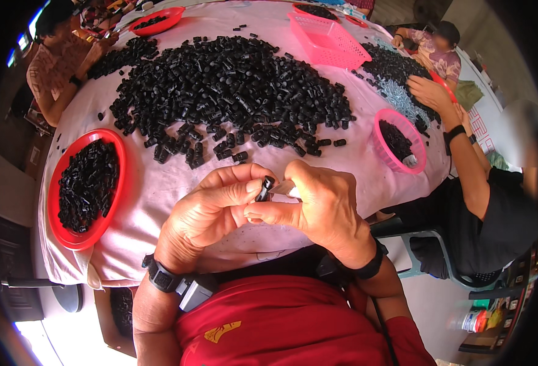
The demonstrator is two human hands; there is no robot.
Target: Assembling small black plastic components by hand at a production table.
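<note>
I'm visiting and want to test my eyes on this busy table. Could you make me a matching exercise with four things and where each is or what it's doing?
Things:
1. left hand
2. right hand
3. large red basin
4. rectangular pink basket

Places and states:
A. toward the far side of the table, past the right part of the big black pile
B. gripping a thin, pale tool
C. at the left, filled with small black pieces
D. pinching a single black piece

Right pairs: 1-D, 2-B, 3-C, 4-A
</note>
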